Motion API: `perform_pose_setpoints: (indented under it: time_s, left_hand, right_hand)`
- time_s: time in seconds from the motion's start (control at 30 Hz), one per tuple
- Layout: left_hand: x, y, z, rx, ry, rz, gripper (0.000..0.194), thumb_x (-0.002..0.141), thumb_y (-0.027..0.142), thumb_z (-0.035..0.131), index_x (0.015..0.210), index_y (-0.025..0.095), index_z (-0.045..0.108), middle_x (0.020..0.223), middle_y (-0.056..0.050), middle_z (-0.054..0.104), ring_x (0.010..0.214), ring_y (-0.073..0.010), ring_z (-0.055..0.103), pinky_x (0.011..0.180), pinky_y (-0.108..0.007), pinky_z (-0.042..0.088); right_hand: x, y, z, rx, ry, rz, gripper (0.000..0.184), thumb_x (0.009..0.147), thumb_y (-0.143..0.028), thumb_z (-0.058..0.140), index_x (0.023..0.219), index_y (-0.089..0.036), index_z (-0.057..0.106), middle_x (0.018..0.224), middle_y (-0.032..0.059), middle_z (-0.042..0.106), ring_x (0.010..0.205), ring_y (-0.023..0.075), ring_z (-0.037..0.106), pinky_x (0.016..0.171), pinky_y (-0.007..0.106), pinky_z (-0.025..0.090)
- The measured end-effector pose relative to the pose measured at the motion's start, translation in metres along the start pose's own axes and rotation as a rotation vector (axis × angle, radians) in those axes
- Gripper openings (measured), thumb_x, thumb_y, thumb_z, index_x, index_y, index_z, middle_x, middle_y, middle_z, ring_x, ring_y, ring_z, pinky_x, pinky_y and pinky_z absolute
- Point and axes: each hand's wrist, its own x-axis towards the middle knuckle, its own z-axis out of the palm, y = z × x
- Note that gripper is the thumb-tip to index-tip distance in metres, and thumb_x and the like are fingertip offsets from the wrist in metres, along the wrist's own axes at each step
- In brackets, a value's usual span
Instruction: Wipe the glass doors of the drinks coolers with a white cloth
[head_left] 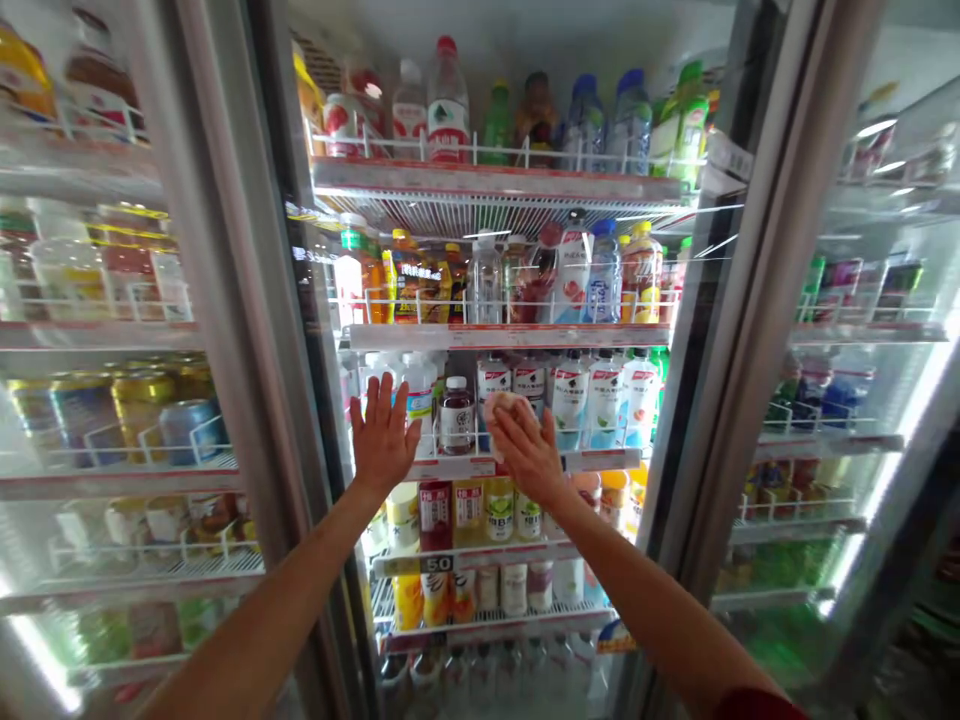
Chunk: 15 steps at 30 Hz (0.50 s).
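A tall drinks fridge stands in front of me, its glass door bounded by a metal frame (772, 300). My left hand (385, 435) is raised with fingers spread and the palm toward the glass, holding nothing. To its right, my right hand (529, 455) presses a pale pinkish cloth (501, 406) toward the glass, with the fingers over it. Between the hands, behind the glass, a dark bottle with a white cap (456, 418) shows on the middle shelf. White-labelled bottles (568, 400) stand behind and right of my right hand.
Several wire-fronted shelves hold bottles, with an upper shelf edge (495, 180) above my hands and a lower price strip (480, 555) below. Another fridge section with cans (135, 415) is on the left. More drink shelves (825, 450) stand on the right.
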Motion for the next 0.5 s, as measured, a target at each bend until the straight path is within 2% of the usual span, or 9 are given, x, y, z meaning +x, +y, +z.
perform_pose_setpoints:
  time_s: [0.03,0.13,0.2,0.23,0.27,0.33,0.4,0.43,0.5]
  left_hand:
    - [0.000,0.000,0.000,0.000,-0.006,-0.001,0.064,0.087,0.031,0.043,0.142,0.026,0.010,0.148,-0.006,0.013,0.137,-0.0229,0.010,0.111,-0.049,0.009]
    - [-0.001,0.001,0.001,0.001,-0.015,-0.004,0.065,0.087,0.030,0.042,0.142,0.026,0.009,0.149,-0.006,0.012,0.137,-0.0230,0.008,0.111,-0.049,0.009]
    - [-0.001,0.002,0.001,0.004,-0.004,0.001,0.065,0.087,0.030,0.043,0.142,0.025,0.008,0.149,-0.006,0.011,0.137,-0.0230,0.008,0.111,-0.049,0.008]
    - [-0.001,0.002,0.002,0.004,0.004,0.003,0.065,0.087,0.030,0.043,0.142,0.025,0.007,0.149,-0.007,0.011,0.137,-0.0230,0.007,0.111,-0.049,0.007]
    - [-0.001,0.002,0.002,0.000,0.008,0.002,0.066,0.087,0.030,0.043,0.142,0.025,0.008,0.149,-0.007,0.011,0.137,-0.0231,0.007,0.111,-0.049,0.007]
    - [-0.001,0.002,0.002,-0.024,0.004,-0.009,0.065,0.087,0.031,0.042,0.142,0.026,0.009,0.149,-0.007,0.012,0.137,-0.0233,0.007,0.111,-0.049,0.006]
    - [-0.001,0.001,0.002,-0.054,-0.006,-0.024,0.063,0.087,0.032,0.042,0.142,0.025,0.011,0.148,-0.007,0.013,0.137,-0.0232,0.007,0.111,-0.049,0.005]
    - [-0.001,0.001,0.001,-0.062,-0.011,-0.028,0.062,0.087,0.033,0.042,0.142,0.025,0.012,0.148,-0.007,0.013,0.137,-0.0231,0.008,0.112,-0.048,0.004]
    - [-0.005,0.002,0.000,-0.065,-0.019,-0.024,0.061,0.088,0.033,0.042,0.141,0.026,0.014,0.148,-0.007,0.015,0.137,-0.0225,0.009,0.112,-0.047,0.005]
  right_hand:
    - [-0.006,0.010,-0.003,-0.031,0.027,0.061,0.054,0.084,-0.022,0.041,0.136,-0.029,0.032,0.137,0.0032,0.045,0.136,0.0221,0.022,0.109,0.054,0.012]
    - [-0.013,0.048,-0.011,-0.155,0.253,0.474,0.055,0.085,-0.022,0.036,0.139,-0.023,0.025,0.142,0.0118,0.034,0.136,0.0275,0.019,0.104,0.060,0.017]
    - [-0.009,0.052,-0.011,-0.174,0.345,0.633,0.055,0.086,-0.023,0.034,0.140,-0.019,0.024,0.143,0.0151,0.031,0.137,0.0290,0.016,0.103,0.061,0.019]
    - [-0.006,0.044,-0.009,-0.162,0.338,0.622,0.055,0.086,-0.023,0.034,0.140,-0.019,0.024,0.143,0.0150,0.032,0.137,0.0289,0.014,0.103,0.061,0.019]
    - [-0.003,0.031,-0.006,-0.140,0.301,0.553,0.054,0.086,-0.023,0.035,0.139,-0.019,0.026,0.142,0.0137,0.035,0.137,0.0282,0.013,0.104,0.059,0.019]
    - [-0.002,0.003,0.000,-0.085,0.176,0.321,0.053,0.084,-0.024,0.040,0.137,-0.024,0.031,0.138,0.0087,0.042,0.137,0.0254,0.013,0.108,0.054,0.017]
    - [-0.009,-0.009,0.003,-0.049,0.076,0.136,0.052,0.083,-0.023,0.042,0.135,-0.027,0.035,0.134,0.0047,0.048,0.137,0.0224,0.017,0.110,0.051,0.013]
    - [-0.015,-0.005,0.002,-0.051,0.064,0.118,0.052,0.083,-0.022,0.042,0.134,-0.028,0.036,0.133,0.0045,0.049,0.137,0.0216,0.018,0.111,0.051,0.012]
    - [-0.027,0.019,-0.003,-0.100,0.144,0.248,0.052,0.084,-0.020,0.040,0.136,-0.025,0.034,0.136,0.0081,0.044,0.136,0.0230,0.019,0.109,0.054,0.013]
